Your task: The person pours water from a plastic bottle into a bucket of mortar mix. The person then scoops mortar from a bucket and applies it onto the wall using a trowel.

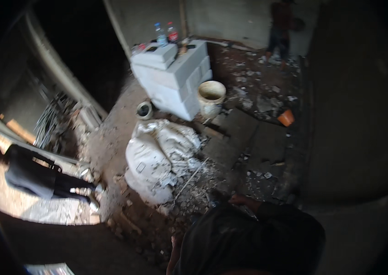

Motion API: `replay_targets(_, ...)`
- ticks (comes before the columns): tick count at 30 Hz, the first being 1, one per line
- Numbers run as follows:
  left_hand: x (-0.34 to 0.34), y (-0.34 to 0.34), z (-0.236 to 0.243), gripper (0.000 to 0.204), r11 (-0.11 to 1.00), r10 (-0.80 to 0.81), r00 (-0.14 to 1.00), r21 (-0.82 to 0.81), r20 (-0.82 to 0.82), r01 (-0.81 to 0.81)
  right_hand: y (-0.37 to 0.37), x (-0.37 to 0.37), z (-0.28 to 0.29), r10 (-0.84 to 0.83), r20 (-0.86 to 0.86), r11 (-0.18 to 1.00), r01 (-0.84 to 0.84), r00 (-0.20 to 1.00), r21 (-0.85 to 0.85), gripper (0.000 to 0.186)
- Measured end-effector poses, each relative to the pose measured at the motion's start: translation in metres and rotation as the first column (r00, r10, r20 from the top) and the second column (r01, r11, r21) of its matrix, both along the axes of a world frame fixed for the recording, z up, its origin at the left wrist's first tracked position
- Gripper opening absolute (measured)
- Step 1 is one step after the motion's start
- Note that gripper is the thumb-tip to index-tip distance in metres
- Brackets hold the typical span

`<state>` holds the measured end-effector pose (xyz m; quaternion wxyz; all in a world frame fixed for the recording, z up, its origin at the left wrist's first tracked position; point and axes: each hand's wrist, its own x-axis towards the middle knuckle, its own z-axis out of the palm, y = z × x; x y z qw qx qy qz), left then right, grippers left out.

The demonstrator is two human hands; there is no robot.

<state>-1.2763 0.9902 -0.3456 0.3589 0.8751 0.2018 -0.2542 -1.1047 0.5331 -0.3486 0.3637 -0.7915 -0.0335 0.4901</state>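
My dark-clothed body fills the lower middle. My right hand (237, 200) reaches out above the rubble, fingers apparently curled; what they hold, if anything, is too small to make out. Only a little of my left hand (174, 240) shows at the left of my body, its fingers unclear. Beyond my hands lies a crumpled, debris-speckled white sack (150, 156) on the floor, with a thin pale rod (187, 182) beside it.
A white block stack (169, 87) carries bottles (160, 34). Nearby are a large bucket (211, 105), a small bucket (144, 110) and an orange container (286, 118). One person (38, 174) is in a bright doorway, another (278, 32) by the back wall. Metal lengths (52, 121) lie left.
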Motion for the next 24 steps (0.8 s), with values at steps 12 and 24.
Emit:
replay_targets(12, 0.046, -0.003, -0.016, 0.032, 0.987, -0.136, 0.990, 0.077, -0.029, 0.138, 0.078, -0.011, 0.043, -0.021, 0.044, 0.947, 0.006, 0.999, 0.321, 0.059)
replay_targets(24, 0.072, -0.010, -0.022, 0.031, 0.978, -0.184, 0.983, 0.098, -0.020, 0.185, -0.030, -0.055, -0.033, 0.223, 0.429, 0.925, -0.052, 0.875, -0.375, 0.043)
